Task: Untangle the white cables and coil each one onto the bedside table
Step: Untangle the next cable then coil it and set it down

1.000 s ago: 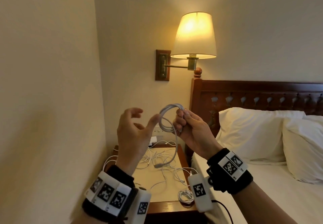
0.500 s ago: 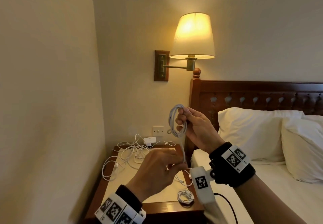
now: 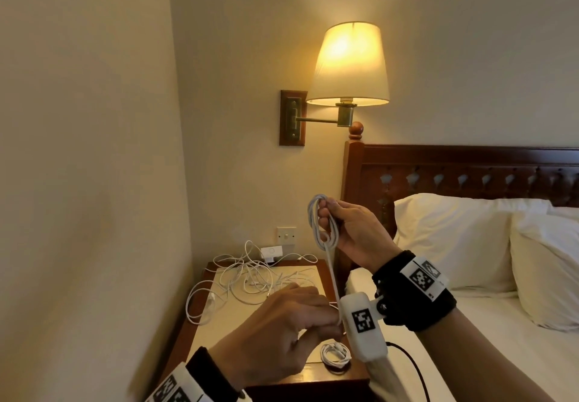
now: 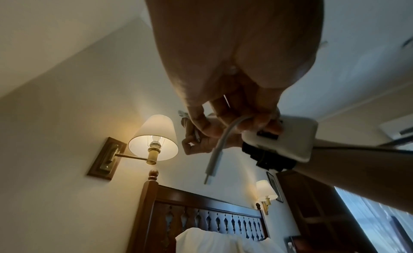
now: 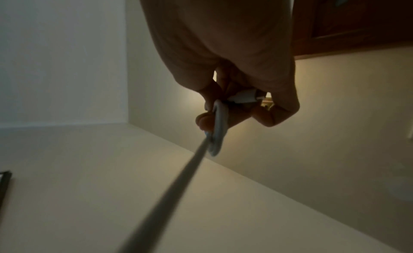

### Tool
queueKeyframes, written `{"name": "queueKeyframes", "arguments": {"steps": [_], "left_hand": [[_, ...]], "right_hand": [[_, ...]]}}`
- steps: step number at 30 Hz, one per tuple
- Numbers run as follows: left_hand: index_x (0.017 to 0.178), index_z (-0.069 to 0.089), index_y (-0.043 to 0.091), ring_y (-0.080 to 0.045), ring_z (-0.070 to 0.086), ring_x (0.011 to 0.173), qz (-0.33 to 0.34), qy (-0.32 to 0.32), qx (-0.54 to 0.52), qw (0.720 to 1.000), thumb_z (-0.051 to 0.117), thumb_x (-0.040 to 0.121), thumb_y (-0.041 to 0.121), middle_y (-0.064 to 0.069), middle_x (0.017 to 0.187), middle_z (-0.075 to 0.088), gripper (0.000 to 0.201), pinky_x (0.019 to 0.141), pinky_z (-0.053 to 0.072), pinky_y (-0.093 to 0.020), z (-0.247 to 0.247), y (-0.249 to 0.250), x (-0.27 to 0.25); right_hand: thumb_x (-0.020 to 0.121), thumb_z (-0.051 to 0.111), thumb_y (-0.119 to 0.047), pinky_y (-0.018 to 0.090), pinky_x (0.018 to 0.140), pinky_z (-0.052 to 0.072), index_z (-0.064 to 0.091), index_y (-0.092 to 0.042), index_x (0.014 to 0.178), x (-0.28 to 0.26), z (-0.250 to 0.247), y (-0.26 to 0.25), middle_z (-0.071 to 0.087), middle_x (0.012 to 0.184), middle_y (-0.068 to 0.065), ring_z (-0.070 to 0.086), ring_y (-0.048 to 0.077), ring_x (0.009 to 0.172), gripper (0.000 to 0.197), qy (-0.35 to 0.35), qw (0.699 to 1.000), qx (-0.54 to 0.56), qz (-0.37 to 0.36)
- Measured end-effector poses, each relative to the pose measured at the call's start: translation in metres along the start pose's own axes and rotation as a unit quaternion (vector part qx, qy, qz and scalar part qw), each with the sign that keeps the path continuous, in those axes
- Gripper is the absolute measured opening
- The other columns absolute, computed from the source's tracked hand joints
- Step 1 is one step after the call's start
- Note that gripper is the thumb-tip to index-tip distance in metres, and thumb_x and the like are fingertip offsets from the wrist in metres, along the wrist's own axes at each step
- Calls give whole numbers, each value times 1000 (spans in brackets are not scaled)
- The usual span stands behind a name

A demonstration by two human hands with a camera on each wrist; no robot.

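My right hand (image 3: 347, 229) holds a small coil of white cable (image 3: 321, 226) up in front of the headboard, fingers curled round its loops. One strand (image 3: 332, 279) runs taut from the coil down to my left hand (image 3: 300, 326), which pinches the cable near its plug end (image 4: 214, 161) above the bedside table (image 3: 219, 326). In the right wrist view the coil (image 5: 220, 127) and a plug (image 5: 244, 97) sit in my fingers. A tangle of white cables (image 3: 250, 279) lies on the table's far half. A finished small coil (image 3: 335, 354) rests near the front right corner.
A lit wall lamp (image 3: 349, 66) hangs above the table. The wooden headboard (image 3: 454, 169) and bed with white pillows (image 3: 454, 238) lie to the right. A wall (image 3: 87, 182) stands close on the left. A white charger (image 3: 272, 251) is plugged in behind the table.
My left hand dropped from beside the coil to just above the table and took hold of the cable's free end, pulling the strand straight. The right hand kept the coil raised.
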State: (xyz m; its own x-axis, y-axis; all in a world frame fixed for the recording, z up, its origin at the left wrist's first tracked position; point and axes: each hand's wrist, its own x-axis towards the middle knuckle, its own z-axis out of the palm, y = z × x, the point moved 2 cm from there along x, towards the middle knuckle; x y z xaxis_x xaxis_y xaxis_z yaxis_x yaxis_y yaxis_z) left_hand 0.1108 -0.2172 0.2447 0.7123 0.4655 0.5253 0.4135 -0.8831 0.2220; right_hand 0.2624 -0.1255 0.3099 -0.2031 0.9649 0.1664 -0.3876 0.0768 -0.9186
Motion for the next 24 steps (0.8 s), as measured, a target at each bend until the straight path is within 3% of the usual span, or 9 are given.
{"name": "queueKeyframes", "arguments": {"steps": [4,6,8,11,13,15,17,20,24], "left_hand": [[98,66,25,-1,51,90,-44,5,-40,998,42,102,38,14,92,60,28,81,34,-15,-8,2,-7],[98,62,27,0,53,89,-74,24,-39,996,35,102,40,21,90,57,30,77,34,-12,-20,4,-6],[94,56,31,-2,53,77,-78,55,-37,995,32,103,40,21,81,54,27,68,35,-12,-37,8,2],[88,58,24,-12,51,58,-62,88,-61,992,37,104,32,9,68,54,27,56,41,-25,-64,13,23],[85,62,17,-2,54,56,-65,128,-68,987,45,102,21,15,65,54,25,53,38,-12,-81,10,34],[86,66,13,2,57,59,-71,180,-19,981,49,100,25,17,69,58,26,55,41,-11,-97,4,41],[86,69,18,0,54,62,-85,223,82,968,49,95,41,17,69,59,32,59,38,-17,-107,-7,45],[90,72,21,2,55,64,-107,193,90,971,53,88,48,19,73,62,33,60,37,-15,-114,-25,49],[95,75,19,5,55,62,-155,81,48,983,67,87,31,18,77,66,16,57,40,-10,-116,-45,40]], "right_hand": [[101,44,-20,26,67,46,63,-6,94,-4,0,-6,60,75,3,56,11,64,25,-13,998,-47,-45],[100,46,-22,28,71,50,64,-5,97,-9,0,-8,64,78,5,60,14,68,25,-30,992,-90,-84],[95,49,-25,31,77,54,65,-3,98,-14,3,-7,67,81,7,65,17,73,27,-62,984,-124,-114],[94,49,-29,32,79,52,64,2,101,-21,9,-3,67,85,9,62,23,81,35,-115,967,-176,-145],[96,49,-35,40,81,43,66,-2,103,-23,12,1,64,90,12,53,32,86,38,-132,956,-212,-157],[95,47,-38,44,82,38,68,-11,99,-24,12,3,64,89,10,50,32,88,35,-141,956,-211,-145],[98,42,-35,36,77,39,65,-13,95,-25,13,5,63,80,4,53,23,77,32,-146,963,-191,-122],[106,30,-27,27,66,37,57,-9,93,-26,16,6,50,66,1,45,11,61,36,-129,972,-177,-88],[105,29,-26,28,62,31,55,-8,91,-29,13,3,36,62,0,36,13,58,34,-112,985,-122,-40]]}}
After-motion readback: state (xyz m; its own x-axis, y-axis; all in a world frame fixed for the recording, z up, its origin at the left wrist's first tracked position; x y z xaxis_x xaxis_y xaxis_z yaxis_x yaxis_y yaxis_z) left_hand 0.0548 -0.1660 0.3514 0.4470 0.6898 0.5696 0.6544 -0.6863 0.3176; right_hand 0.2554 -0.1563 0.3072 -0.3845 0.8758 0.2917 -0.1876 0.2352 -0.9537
